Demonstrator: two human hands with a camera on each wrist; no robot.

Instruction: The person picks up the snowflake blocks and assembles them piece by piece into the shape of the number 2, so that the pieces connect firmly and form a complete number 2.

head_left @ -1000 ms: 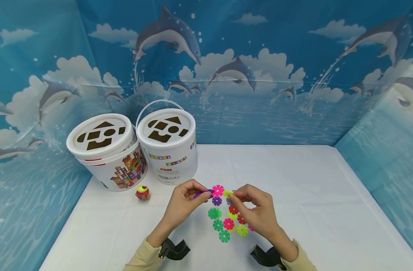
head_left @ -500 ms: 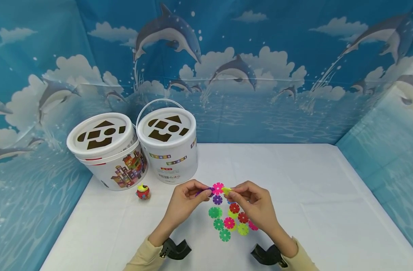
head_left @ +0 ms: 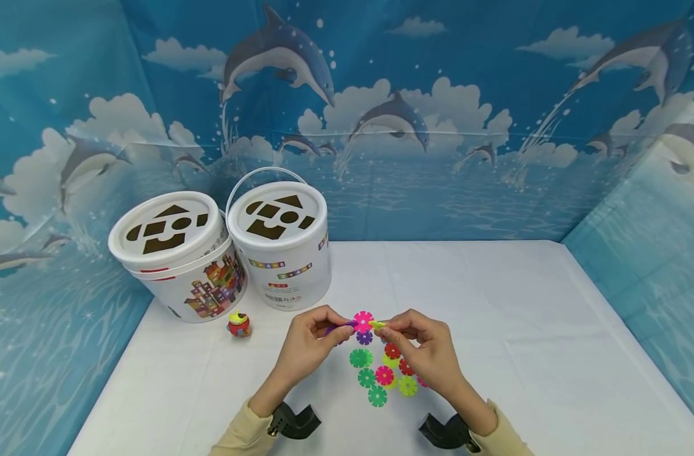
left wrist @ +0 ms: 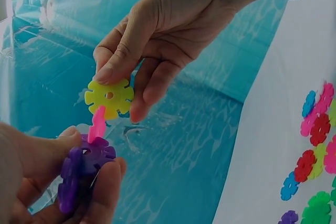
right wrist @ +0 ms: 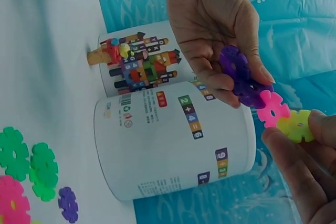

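My left hand (head_left: 302,347) pinches purple snowflake discs (right wrist: 234,67) slotted together. A pink snowflake disc (right wrist: 273,109) stands out from their edge. Between the thumb and fingers of my right hand (head_left: 431,348) is a yellow snowflake disc (left wrist: 109,98). The yellow disc's edge meets the far edge of the pink one, with their faces at an angle. How deep the slots overlap cannot be told. Below the hands, loose discs lie on the white table, among them green (head_left: 366,379), red (head_left: 392,351) and purple (head_left: 364,337) ones.
Two white lidded buckets, one printed with blocks (head_left: 176,266) and one with sums (head_left: 290,272), stand at the back left. A small red and yellow toy figure (head_left: 239,325) sits in front of them. A dolphin-print cloth (head_left: 438,190) hangs behind the table.
The yellow disc has shifted slightly left onto the pink disc's edge, and my right hand has come a little closer to my left. Both hands keep their holds.
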